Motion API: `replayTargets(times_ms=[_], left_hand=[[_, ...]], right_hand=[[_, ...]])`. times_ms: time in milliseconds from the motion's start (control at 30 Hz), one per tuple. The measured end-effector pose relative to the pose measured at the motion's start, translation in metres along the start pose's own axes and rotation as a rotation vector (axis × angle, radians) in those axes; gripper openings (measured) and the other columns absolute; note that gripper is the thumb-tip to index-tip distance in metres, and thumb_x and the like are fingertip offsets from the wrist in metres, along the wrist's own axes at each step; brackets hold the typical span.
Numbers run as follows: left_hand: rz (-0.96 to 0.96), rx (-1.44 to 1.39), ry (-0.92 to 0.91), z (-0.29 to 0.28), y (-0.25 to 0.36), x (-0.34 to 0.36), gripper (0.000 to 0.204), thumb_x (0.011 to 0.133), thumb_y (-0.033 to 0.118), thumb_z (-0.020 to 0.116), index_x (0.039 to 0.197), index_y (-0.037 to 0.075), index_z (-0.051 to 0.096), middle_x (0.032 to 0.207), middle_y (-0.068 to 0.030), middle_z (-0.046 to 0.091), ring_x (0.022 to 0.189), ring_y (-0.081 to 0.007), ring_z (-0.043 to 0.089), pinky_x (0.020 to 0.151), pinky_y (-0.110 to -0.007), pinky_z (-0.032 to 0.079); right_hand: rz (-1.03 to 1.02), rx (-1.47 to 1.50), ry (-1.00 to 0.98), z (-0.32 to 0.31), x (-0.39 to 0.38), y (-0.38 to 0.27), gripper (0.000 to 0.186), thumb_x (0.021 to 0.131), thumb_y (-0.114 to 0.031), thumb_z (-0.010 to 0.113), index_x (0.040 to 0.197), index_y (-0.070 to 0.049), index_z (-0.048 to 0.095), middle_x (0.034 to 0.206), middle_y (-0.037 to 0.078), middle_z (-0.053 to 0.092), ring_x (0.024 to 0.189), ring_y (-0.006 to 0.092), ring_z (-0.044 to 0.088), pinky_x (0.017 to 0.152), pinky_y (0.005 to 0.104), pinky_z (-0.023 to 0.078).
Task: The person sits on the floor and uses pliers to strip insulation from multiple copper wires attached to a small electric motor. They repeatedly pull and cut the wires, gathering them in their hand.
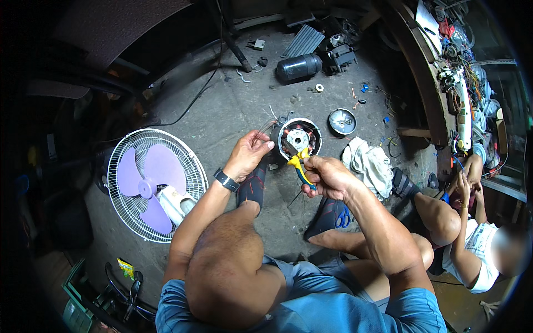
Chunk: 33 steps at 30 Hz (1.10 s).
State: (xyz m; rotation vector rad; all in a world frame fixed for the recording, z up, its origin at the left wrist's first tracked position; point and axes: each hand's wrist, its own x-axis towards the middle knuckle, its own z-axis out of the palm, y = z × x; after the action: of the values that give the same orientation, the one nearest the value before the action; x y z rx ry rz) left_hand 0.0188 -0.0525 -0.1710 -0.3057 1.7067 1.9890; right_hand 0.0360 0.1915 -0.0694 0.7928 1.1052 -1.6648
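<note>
My left hand pinches thin wires at the left side of an open fan motor housing, which shows copper windings around a pale, perforated center. My right hand is closed around yellow-and-blue pliers, whose jaws lie over the motor's lower left part. A thin dark rod pokes down below my right hand; what it belongs to is unclear. A round metal cap rests on the floor right of the motor, above a crumpled white cloth. Blue-handled scissors lie beside my right leg.
A fan cage with purple blades lies at my left. A black cylinder and machinery stand farther back. A cluttered wooden shelf runs along the right. Another person sits at lower right, hands near their knee. A green crate is at lower left.
</note>
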Motion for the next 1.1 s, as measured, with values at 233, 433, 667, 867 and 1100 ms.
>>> replayTargets(times_ms=[233,433,667,867,1100], left_hand=[[-0.012,-0.019,-0.018,-0.001,0.001,0.000,0.026,0.095,0.013,0.077,0.112,0.003,0.060,0.079,0.0093,0.047,0.072,-0.0007,0.040,0.065,-0.017,0.036],[0.068,0.105,-0.033,0.009,0.008,-0.005,0.036,0.090,0.012,0.081,0.116,0.003,0.059,0.077,0.0100,0.036,0.070,-0.0026,0.033,0.066,-0.018,0.033],[0.050,0.082,-0.066,0.008,0.010,0.002,0.037,0.088,0.010,0.083,0.116,0.002,0.059,0.076,0.0102,0.036,0.071,-0.0023,0.035,0.068,-0.019,0.035],[0.055,0.022,-0.057,0.005,0.005,-0.003,0.033,0.088,0.008,0.082,0.113,0.003,0.060,0.076,0.0103,0.036,0.071,-0.0019,0.035,0.068,-0.018,0.035],[0.051,0.016,-0.098,0.005,0.001,-0.004,0.034,0.088,0.008,0.082,0.114,0.002,0.060,0.077,0.0102,0.036,0.071,-0.0019,0.035,0.068,-0.017,0.034]], right_hand=[[-0.084,-0.024,0.071,0.016,-0.006,0.011,0.016,0.107,-0.024,0.050,0.105,-0.008,0.049,0.071,0.001,0.042,0.058,0.0200,0.055,0.050,0.0315,0.046],[-0.341,-0.094,-0.051,0.024,-0.044,-0.011,0.028,0.109,-0.028,0.049,0.121,-0.004,0.053,0.071,0.001,0.046,0.057,0.0184,0.059,0.049,0.0306,0.047],[-0.039,-0.134,-0.043,0.005,-0.026,0.007,0.030,0.108,-0.027,0.049,0.123,-0.002,0.051,0.073,0.005,0.058,0.079,0.0313,0.075,0.073,0.0443,0.066],[-0.081,-0.494,0.065,-0.007,-0.016,0.006,0.033,0.106,-0.029,0.052,0.120,0.000,0.057,0.077,0.009,0.060,0.087,0.0316,0.075,0.074,0.0416,0.064],[-0.569,-1.619,0.466,-0.004,-0.057,-0.004,0.030,0.089,-0.023,0.069,0.104,0.003,0.068,0.095,0.030,0.066,0.088,0.0427,0.069,0.079,0.0499,0.056]])
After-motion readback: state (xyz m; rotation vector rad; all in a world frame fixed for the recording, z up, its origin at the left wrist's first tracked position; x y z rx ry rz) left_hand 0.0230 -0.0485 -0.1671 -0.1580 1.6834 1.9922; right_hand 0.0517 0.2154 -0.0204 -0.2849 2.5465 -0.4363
